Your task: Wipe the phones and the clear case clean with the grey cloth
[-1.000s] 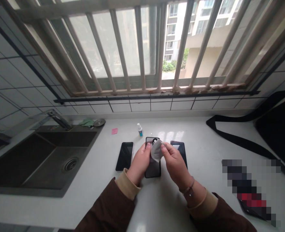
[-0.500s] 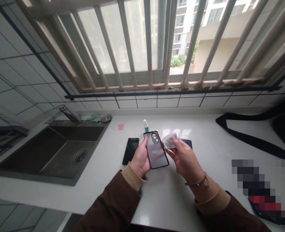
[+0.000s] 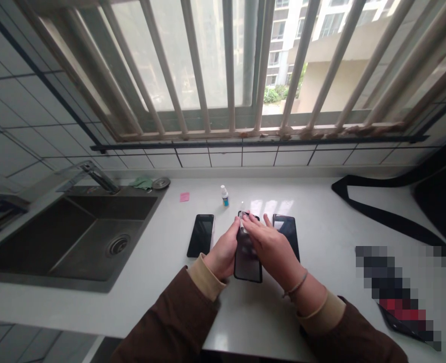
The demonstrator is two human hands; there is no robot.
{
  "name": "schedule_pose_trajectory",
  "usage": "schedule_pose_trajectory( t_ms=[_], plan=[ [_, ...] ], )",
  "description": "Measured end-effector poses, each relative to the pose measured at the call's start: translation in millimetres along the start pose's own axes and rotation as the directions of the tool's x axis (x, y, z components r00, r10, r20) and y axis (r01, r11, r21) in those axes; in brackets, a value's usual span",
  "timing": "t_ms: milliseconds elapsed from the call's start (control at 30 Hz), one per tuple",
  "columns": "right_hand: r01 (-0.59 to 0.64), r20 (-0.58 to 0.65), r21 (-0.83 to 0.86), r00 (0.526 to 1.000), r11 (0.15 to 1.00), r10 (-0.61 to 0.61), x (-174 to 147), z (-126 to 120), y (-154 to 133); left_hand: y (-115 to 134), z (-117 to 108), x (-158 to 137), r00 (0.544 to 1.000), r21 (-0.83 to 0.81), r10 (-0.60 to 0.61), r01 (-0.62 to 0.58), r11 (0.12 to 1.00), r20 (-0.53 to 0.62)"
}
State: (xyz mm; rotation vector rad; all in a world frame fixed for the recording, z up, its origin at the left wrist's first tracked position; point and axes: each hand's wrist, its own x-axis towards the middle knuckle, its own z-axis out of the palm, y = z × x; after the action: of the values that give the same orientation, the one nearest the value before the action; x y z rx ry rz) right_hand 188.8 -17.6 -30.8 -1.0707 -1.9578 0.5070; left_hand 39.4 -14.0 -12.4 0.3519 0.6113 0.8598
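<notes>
My left hand (image 3: 223, 250) is closed around the left edge of a translucent phone case (image 3: 248, 262) with a black rim, holding it tilted above the counter. Across the upper part of the case lies my right hand (image 3: 270, 242), its fingers stretched out and pressed down around the camera cutouts. A pale grey cloth (image 3: 243, 230) shows only as a bit under those fingertips; the rest is hidden. A dark phone (image 3: 201, 236) rests left of my left hand. Another phone (image 3: 286, 234) lies partly behind my right hand. Beyond the case stands a small white-capped bottle (image 3: 224, 196).
A pink square of paper (image 3: 184, 197) lies toward the back. On the left is a steel sink (image 3: 105, 282) with a faucet (image 3: 101, 179), a green cloth (image 3: 142, 183) and a round strainer (image 3: 161, 183). A black strap (image 3: 389, 217) crosses the right side. Window bars rise behind.
My right hand has moved left with the cloth, from beside the case onto its upper part. The case has turned more upright and come slightly nearer. The right-hand phone is more exposed.
</notes>
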Motion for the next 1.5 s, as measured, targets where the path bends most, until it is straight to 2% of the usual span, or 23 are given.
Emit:
schedule_pose_trajectory(
  t_ms=[100, 233, 367, 600, 767, 900, 1000, 1167, 1233, 1333, 1500],
  plan=[
    [0.110, 0.113, -0.039, 0.988, 0.993, -0.105, -0.4, 4.7, -1.1, 3.5, -3.2, 4.0, 0.992, -0.024, 0.098, -0.100, 0.995, -0.079],
    [0.240, 0.198, -0.027, 0.953, 0.970, -0.230, -2.8, 2.7, -8.7, 15.4, -10.1, 7.7, 0.988, -0.072, 0.073, -0.083, 0.994, -0.136],
    [0.339, 0.221, -0.023, 0.919, 0.940, -0.326, -5.2, 3.0, -12.4, 24.5, -12.2, 7.2, 0.981, -0.098, 0.043, -0.063, 0.993, -0.190],
    [0.307, 0.229, -0.196, 0.938, 0.931, -0.261, -5.1, 3.6, -8.2, 21.0, -16.2, 5.1, 0.989, -0.055, 0.001, -0.009, 0.998, -0.147],
    [0.277, 0.174, -0.281, 0.956, 0.919, -0.236, -6.2, 4.4, -7.3, 20.6, -18.4, 5.7, 0.998, -0.044, -0.025, 0.023, 0.999, -0.052],
    [0.166, 0.134, -0.355, 0.983, 0.920, -0.125, -5.2, 4.4, -3.0, 14.7, -10.8, 4.7, 0.999, -0.047, -0.036, 0.035, 0.998, -0.024],
    [0.080, 0.108, -0.405, 0.993, 0.911, -0.039, -4.2, 2.6, 2.4, 7.4, -7.6, 5.2, 0.995, 0.010, -0.094, 0.094, 0.996, -0.019],
    [0.030, 0.068, -0.422, 0.998, 0.906, -0.001, -3.2, 1.4, 5.6, 2.3, -10.4, 6.6, 0.996, 0.085, -0.087, 0.087, 0.993, -0.008],
    [0.045, 0.078, -0.389, 0.997, 0.920, -0.015, -2.8, 1.8, 3.1, 4.4, -9.8, 5.5, 0.998, 0.082, -0.058, 0.059, 0.995, -0.018],
    [0.126, 0.148, -0.310, 0.985, 0.942, -0.083, -3.1, 3.1, -3.9, 11.2, -6.8, 4.0, 0.994, 0.041, 0.062, -0.059, 0.997, -0.088],
    [0.270, 0.305, -0.139, 0.927, 0.953, -0.218, -6.3, 3.6, -17.4, 26.8, -7.1, 1.7, 0.930, 0.048, 0.216, -0.211, 0.976, -0.297]
  ],
)
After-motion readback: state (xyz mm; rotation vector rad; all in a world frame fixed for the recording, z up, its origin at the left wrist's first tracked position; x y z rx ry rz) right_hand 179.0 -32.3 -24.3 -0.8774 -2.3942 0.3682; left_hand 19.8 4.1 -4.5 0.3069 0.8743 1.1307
